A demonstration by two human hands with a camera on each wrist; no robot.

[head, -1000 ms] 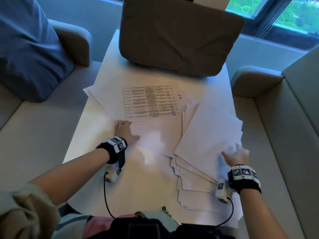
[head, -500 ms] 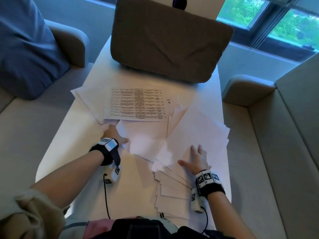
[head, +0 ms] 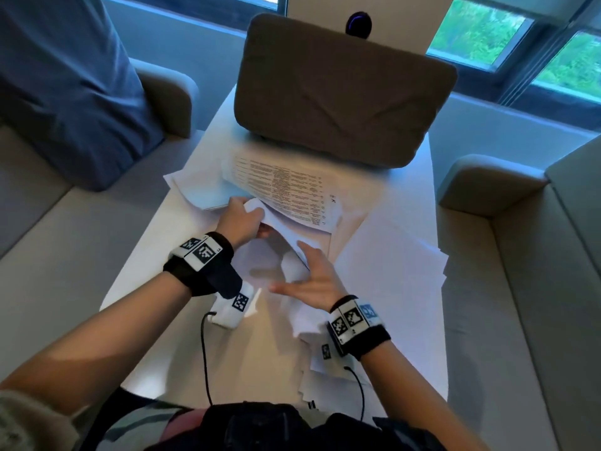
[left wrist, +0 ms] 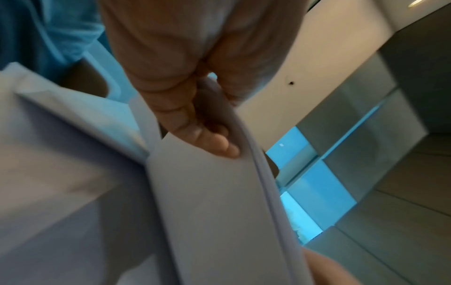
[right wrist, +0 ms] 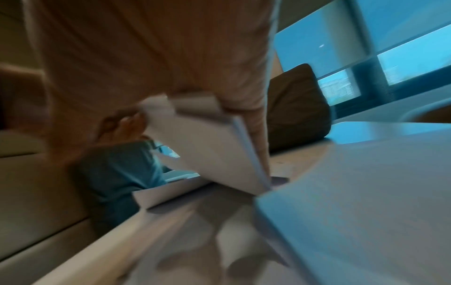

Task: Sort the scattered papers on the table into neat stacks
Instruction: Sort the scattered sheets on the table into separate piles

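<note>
Left hand pinches the printed sheet just before the brown cushion; right hand spreads wide beside it, over blank papers.

Looks like a lounge or living room. Beige sofas on both sides of a white desk, a blue cushion on the left sofa, a brown cushion on the desk's far end, windows with greenery behind.
</note>
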